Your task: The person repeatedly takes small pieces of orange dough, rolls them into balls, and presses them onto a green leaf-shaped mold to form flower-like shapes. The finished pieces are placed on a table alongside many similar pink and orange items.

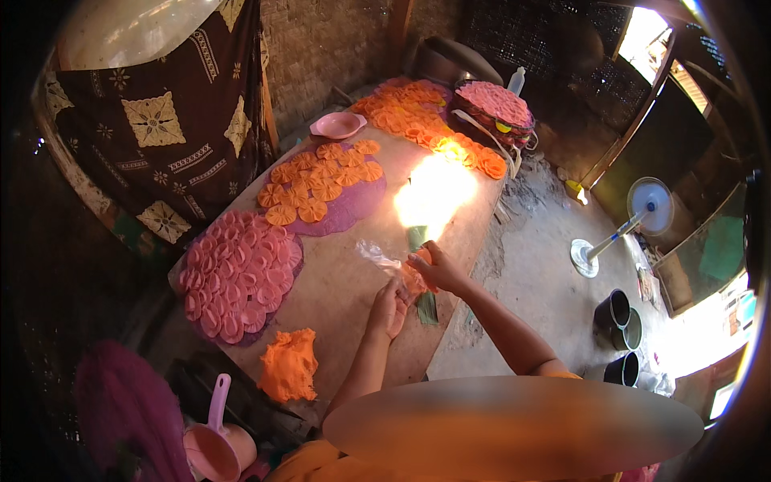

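My right hand (444, 268) grips a flat orange piece of dough (414, 278), its thumb and fingers over the upper side. From the lower left my left hand (391, 306) pinches the edge of a crumpled clear plastic sheet (379, 256) that lies against this piece. How far the plastic wraps around the dough is hard to make out. Beneath the hands runs a green leaf strip (427, 309) on the table. A rough lump of orange dough (289, 364) sits at the near left edge of the table.
Pink dough pieces (238, 277) and pleated orange discs (325, 178) lie on purple sheets at left. Orange pieces (409, 111), a pink bowl (338, 125) and a loaded basket (497, 108) stand farther back. Glaring sunlight (437, 190) hits the table (337, 271). Right: a fan (650, 206), black buckets (613, 308).
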`<state>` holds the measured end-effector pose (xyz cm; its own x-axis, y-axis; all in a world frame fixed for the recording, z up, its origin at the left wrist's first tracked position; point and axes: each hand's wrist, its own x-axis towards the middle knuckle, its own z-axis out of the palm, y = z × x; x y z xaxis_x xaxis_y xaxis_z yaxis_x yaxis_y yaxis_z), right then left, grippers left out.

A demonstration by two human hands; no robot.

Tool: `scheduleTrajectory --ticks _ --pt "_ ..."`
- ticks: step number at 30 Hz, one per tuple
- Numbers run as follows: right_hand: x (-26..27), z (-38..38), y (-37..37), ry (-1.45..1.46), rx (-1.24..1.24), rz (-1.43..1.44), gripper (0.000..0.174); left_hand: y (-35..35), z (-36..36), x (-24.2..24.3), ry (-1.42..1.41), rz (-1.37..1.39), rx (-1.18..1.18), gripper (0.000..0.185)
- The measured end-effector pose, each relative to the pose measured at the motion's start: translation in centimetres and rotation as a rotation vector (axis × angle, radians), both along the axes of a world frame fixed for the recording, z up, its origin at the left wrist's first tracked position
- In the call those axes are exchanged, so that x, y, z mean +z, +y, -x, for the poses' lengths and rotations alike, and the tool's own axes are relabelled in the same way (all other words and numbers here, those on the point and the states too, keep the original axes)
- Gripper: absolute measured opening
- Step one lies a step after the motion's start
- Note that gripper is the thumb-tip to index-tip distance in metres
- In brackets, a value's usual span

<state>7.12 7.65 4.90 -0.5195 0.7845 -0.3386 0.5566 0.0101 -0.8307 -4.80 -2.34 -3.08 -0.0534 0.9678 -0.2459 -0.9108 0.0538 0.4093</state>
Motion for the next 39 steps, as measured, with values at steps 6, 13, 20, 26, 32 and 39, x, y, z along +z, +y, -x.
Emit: scheduleTrajectory --ticks 6,13,20,26,32,39 --pt "-3.1 -0.2 0.3 0.082 -0.068 -0.365 0.048 -0.4 -1.2 0.8 0.412 0.003 0.088 0.02" --pt "-4.9 -2.1 5.6 -0.56 -0.247 -0.989 0.051 -0.1 1.2 1.7 0.007 -0.026 0.286 0.061" --pt "-3.6 1.8 -2.3 0.563 -0.236 0.262 0.027 -0.9 1.9 2.9 0.278 -0.043 0.462 0.077" --pt "-2.0 3.6 -4.9 0.942 -0.465 0.815 0.022 -1.9 1.8 4.2 1.138 0.447 0.266 0.067" --pt "-0.8 3.0 -5.0 0.52 -0.322 -0.037 0.012 -0.1 1.0 2.3 0.69 -0.078 0.383 0.03" --pt "2.6 1.2 -4.3 0.065 0.274 -1.098 0.018 0.5 0.3 1.3 1.12 -0.122 0.467 0.019"
